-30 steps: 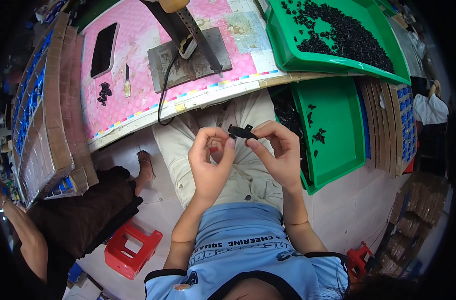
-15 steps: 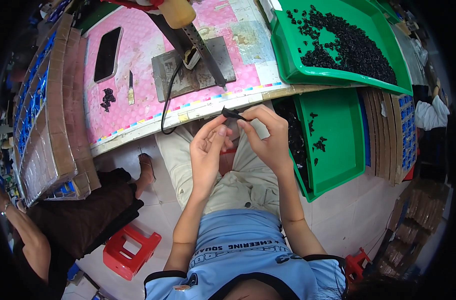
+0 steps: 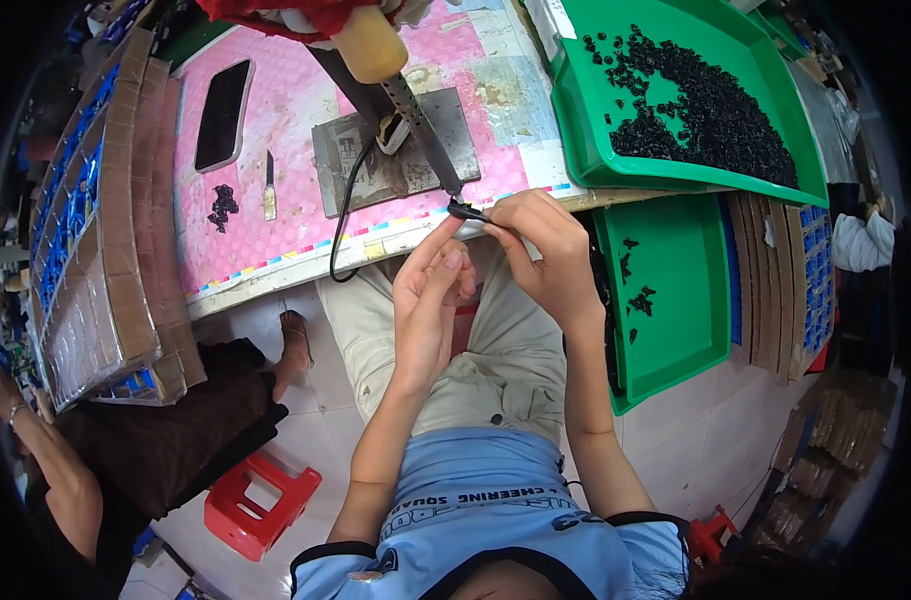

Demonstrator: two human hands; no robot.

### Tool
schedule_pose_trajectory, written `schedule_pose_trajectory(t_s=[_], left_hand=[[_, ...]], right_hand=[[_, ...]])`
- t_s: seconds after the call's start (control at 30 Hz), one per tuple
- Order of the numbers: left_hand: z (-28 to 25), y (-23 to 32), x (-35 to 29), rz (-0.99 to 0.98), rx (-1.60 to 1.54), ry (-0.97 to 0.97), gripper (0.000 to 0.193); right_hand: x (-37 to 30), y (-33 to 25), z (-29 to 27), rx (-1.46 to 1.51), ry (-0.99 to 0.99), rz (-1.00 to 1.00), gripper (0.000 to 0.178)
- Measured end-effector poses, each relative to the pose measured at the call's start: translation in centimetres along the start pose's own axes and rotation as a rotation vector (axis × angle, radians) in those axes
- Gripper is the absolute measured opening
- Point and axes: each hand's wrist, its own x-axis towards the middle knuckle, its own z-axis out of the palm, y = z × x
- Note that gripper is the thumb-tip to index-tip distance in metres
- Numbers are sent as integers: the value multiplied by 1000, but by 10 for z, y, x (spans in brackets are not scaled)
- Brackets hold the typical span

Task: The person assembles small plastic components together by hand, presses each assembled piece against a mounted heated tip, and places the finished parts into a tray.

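Between my two hands is a small black plastic part (image 3: 467,211), right under the tip of a soldering iron (image 3: 427,135) that points down from a stand; touching or just short of it, I cannot tell. My right hand (image 3: 550,250) pinches the part's right end between thumb and fingers. The index fingertip of my left hand (image 3: 427,300) presses against its left end, with the thumb lower down and the other fingers curled. Both hands are above my lap, at the table's front edge (image 3: 315,262).
A metal base plate (image 3: 400,160) with a black cable lies behind my hands. To the left are a phone (image 3: 223,115), a small knife (image 3: 270,187) and black bits (image 3: 222,207). Green trays (image 3: 600,145) of black parts stand right. Divided cartons (image 3: 105,220) flank me; a co-worker's arm (image 3: 50,460) shows left.
Both hands have moved forward and slightly right, bringing the black part up to the iron's tip. The view has shifted slightly.
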Motion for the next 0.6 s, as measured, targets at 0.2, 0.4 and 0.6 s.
schedule_pose_trajectory(t_s=[0.2, 0.4, 0.6], left_hand=[[1, 0, 2, -4, -137, -40, 42], [10, 5, 1, 6, -61, 15, 43], [12, 5, 1, -5, -98, -1, 45]], right_hand=[[4, 2, -1, -20, -8, -34, 10], [9, 0, -4, -31, -11, -60, 9], [10, 0, -7, -71, -27, -77, 11]])
